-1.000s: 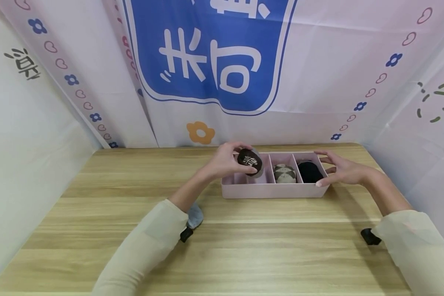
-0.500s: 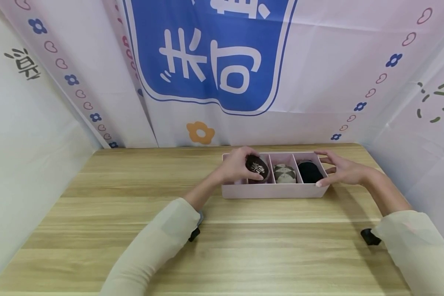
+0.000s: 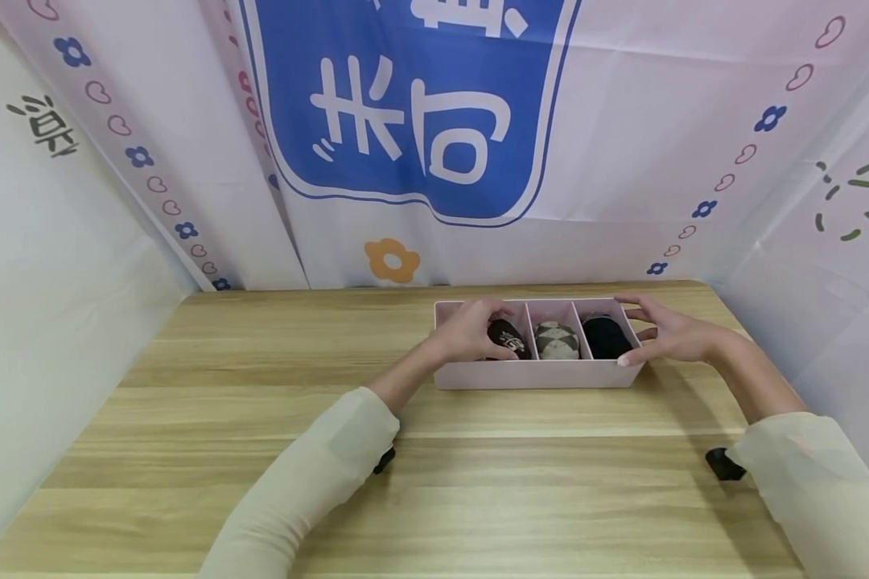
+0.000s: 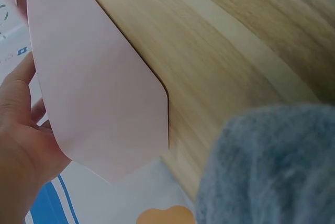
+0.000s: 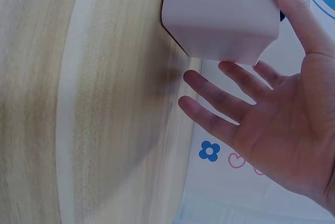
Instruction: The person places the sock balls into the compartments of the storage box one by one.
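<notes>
A pink divided box (image 3: 532,375) stands at the back of the table. My left hand (image 3: 469,331) reaches down into its left part and grips a dark brown rolled sock (image 3: 505,338) with pale lettering, thumb at the front and fingers behind. A beige and brown argyle rolled sock (image 3: 558,341) sits in the middle compartment, a black rolled sock (image 3: 606,336) in the right one. My right hand (image 3: 673,335) touches the box's right end, thumb on the front corner; in the right wrist view its fingers (image 5: 217,94) are spread and fairly straight.
A fuzzy blue-grey thing (image 4: 272,171) fills the lower right of the left wrist view; the left sleeve (image 3: 319,470) hides that spot in the head view. The wooden table (image 3: 550,498) backs onto a printed cloth wall (image 3: 594,241).
My left hand has moved right and down, lowering the brown rolled sock from above the box into it, beside the divider. The right hand and the box stay put.
</notes>
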Available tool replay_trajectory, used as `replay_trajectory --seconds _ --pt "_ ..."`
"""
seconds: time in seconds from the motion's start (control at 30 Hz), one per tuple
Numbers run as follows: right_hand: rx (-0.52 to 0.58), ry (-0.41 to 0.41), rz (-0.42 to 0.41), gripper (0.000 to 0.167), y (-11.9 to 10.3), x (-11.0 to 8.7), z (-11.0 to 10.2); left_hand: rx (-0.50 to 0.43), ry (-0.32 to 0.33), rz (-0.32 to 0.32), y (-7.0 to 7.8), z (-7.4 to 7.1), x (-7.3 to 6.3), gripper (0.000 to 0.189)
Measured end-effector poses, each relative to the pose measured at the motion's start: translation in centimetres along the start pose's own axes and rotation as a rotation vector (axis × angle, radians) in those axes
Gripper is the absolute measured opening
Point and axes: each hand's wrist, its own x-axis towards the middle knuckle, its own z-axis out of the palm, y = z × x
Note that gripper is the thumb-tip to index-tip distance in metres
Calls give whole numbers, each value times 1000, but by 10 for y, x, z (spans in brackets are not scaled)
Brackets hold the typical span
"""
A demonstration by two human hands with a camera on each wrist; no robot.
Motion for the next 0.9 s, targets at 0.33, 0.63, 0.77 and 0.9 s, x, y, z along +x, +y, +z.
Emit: replay_trajectory --seconds 0.33,0.63,0.77,0.9 --pt "-11 1 10 105 -1 -1 1 -59 -21 7 1 -5 -4 66" --pt "-11 2 18 105 1 0 0 -98 4 21 0 -14 -16 66" --pt "-13 1 20 105 2 1 0 -112 6 10 -2 -21 -25 66" --pt "-14 1 22 105 2 1 0 -87 30 5 -2 -30 -37 67"
